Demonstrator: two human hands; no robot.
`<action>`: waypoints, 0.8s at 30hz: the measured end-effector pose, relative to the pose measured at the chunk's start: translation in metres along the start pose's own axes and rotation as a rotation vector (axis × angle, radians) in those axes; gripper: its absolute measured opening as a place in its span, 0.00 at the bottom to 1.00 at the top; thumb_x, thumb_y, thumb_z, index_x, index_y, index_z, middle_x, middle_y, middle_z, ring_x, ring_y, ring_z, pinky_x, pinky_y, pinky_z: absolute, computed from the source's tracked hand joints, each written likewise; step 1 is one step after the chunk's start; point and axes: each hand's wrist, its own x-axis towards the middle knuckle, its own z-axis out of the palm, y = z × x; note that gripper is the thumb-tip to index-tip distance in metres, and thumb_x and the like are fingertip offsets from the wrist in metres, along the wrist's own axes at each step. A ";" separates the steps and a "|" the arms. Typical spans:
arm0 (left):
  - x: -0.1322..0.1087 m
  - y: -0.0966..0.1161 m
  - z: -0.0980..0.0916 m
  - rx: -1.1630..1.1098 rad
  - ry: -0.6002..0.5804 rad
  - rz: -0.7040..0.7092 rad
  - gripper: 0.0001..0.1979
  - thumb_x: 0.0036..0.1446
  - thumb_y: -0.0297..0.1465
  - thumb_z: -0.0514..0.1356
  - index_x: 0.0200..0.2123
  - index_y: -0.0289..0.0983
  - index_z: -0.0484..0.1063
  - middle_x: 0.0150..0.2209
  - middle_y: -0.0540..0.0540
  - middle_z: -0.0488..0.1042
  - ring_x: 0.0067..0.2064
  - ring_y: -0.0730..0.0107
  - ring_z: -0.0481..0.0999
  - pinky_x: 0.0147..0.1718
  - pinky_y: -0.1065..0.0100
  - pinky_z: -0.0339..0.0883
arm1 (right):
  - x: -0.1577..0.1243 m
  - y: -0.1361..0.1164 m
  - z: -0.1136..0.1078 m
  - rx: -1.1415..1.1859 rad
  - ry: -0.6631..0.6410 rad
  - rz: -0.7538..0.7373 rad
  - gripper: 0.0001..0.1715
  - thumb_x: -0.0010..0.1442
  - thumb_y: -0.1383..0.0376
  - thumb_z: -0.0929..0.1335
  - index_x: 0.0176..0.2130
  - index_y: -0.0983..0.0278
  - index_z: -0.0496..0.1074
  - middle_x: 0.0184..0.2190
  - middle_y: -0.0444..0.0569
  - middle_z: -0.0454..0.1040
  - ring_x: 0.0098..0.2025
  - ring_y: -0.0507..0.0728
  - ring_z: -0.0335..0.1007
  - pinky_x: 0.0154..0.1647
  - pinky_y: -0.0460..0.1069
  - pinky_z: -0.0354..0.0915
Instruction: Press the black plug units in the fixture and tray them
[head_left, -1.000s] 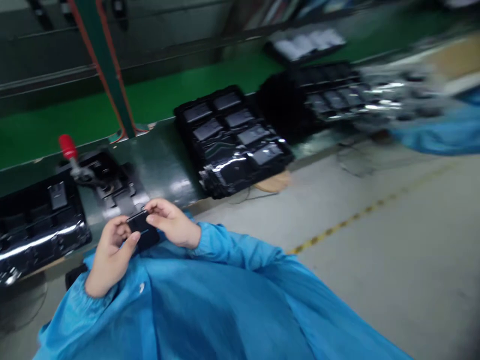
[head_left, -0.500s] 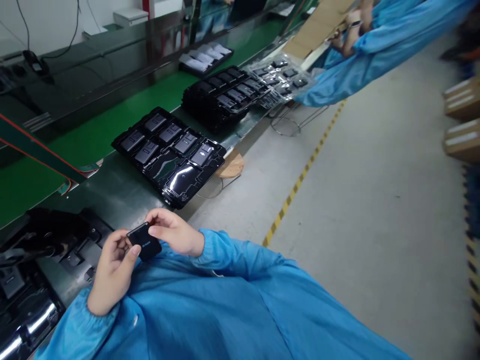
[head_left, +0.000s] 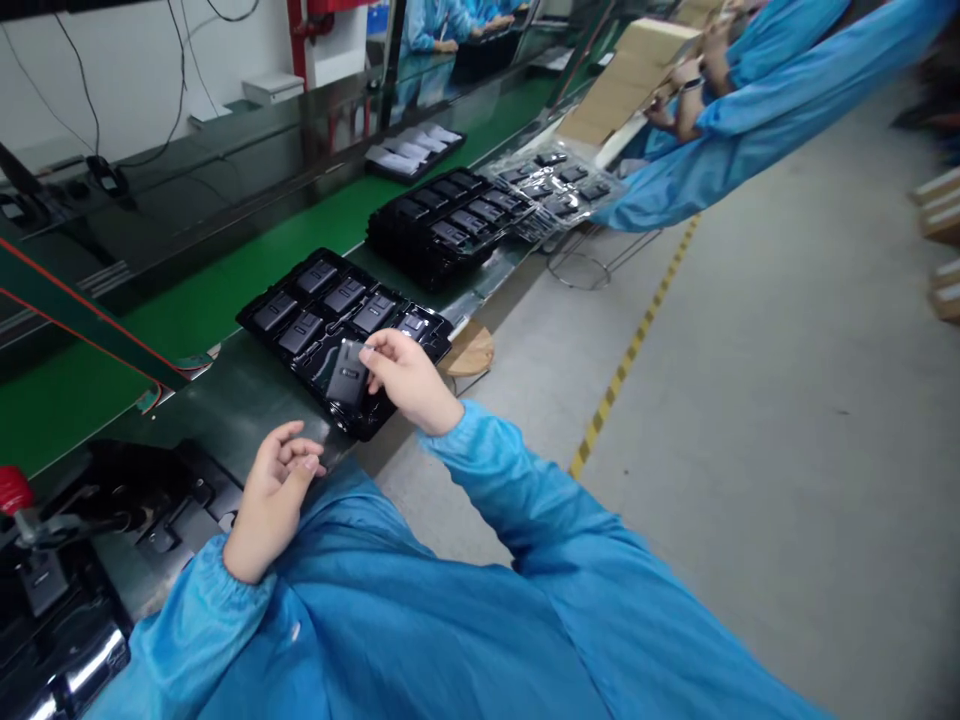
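Observation:
Between the thumb and fingers of my right hand is a small flat black case with a short line of lettering. It is over the near part of a glossy black plastic tray; whether it touches the tray I cannot tell. Several similar cases lie in the tray's pockets. My left hand is empty, its fingers loosely curled and apart, over the table edge just short of the tray. A dark fixture stands to the left of that hand.
Behind the tray is a stack of filled black trays, then clear plastic trays. A co-worker's blue sleeve and a cardboard box are farther along. A red knob is at left. A round wooden stool sits beneath the table edge.
My right hand has carried the black case forward from in front of my body to over the tray. My left hand has let go of it and shifted slightly forward.

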 end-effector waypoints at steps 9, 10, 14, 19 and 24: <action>-0.045 -0.046 -0.042 0.100 0.124 -0.196 0.31 0.53 0.55 0.74 0.47 0.36 0.78 0.39 0.43 0.81 0.38 0.62 0.81 0.43 0.61 0.77 | 0.069 0.011 -0.003 -0.451 0.144 0.065 0.10 0.69 0.65 0.70 0.35 0.61 0.66 0.22 0.38 0.70 0.22 0.50 0.69 0.25 0.43 0.61; -0.050 -0.049 -0.047 0.117 0.142 -0.204 0.31 0.53 0.55 0.73 0.47 0.36 0.78 0.39 0.42 0.82 0.38 0.62 0.81 0.42 0.62 0.77 | 0.071 0.013 -0.005 -0.501 0.147 0.032 0.10 0.68 0.65 0.71 0.35 0.61 0.67 0.23 0.39 0.71 0.23 0.50 0.68 0.26 0.44 0.61; -0.069 -0.061 -0.070 0.148 0.212 -0.203 0.30 0.55 0.56 0.72 0.48 0.37 0.79 0.39 0.42 0.83 0.39 0.62 0.82 0.43 0.62 0.76 | 0.074 0.016 -0.012 -0.627 0.150 -0.057 0.10 0.66 0.63 0.72 0.34 0.62 0.69 0.25 0.41 0.71 0.27 0.50 0.67 0.29 0.45 0.60; -0.093 -0.073 -0.094 0.142 0.300 -0.241 0.32 0.54 0.57 0.73 0.49 0.37 0.79 0.40 0.43 0.83 0.40 0.60 0.83 0.45 0.60 0.77 | 0.066 0.010 -0.015 -0.605 0.121 0.011 0.08 0.67 0.64 0.71 0.36 0.62 0.69 0.23 0.39 0.69 0.24 0.50 0.65 0.27 0.45 0.59; -0.107 -0.077 -0.108 0.149 0.340 -0.251 0.33 0.52 0.59 0.72 0.46 0.37 0.79 0.38 0.43 0.83 0.39 0.59 0.82 0.44 0.59 0.75 | 0.062 -0.004 -0.001 -0.683 0.031 0.093 0.06 0.67 0.67 0.70 0.35 0.64 0.71 0.21 0.39 0.69 0.21 0.50 0.64 0.28 0.46 0.59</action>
